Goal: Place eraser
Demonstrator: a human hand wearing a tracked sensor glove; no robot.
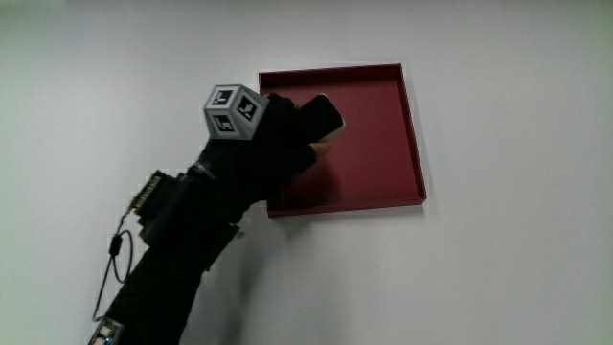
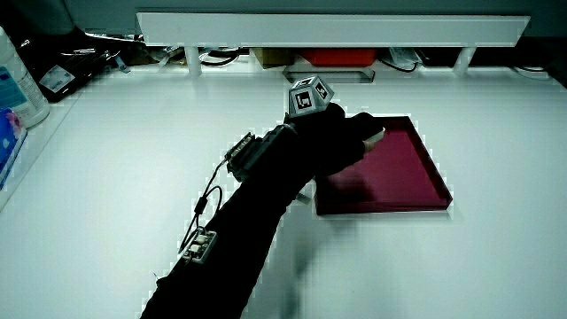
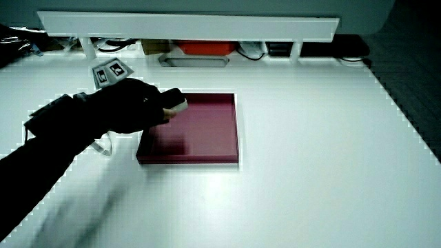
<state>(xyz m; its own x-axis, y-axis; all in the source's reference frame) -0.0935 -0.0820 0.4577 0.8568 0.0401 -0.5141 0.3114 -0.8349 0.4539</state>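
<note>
Black glove fingers pinch the eraser [image 1: 324, 116] — the hand [image 1: 263, 144] holds it up over the red tray [image 1: 383, 134], near the tray's corner. It looks like the job is partly done — the eraser is over the tray but not yet put down and let go.

Main view looks straight down – both side views share the tray [image 2: 425, 173]

The hand [image 1: 273, 144] hangs over the tray's [image 1: 402, 134] corner farthest from the desk's near edge, fingers [image 1: 311, 120] curled around the eraser [image 1: 330, 115], forearm [image 1: 182, 249] stretching back toward that edge.
</note>
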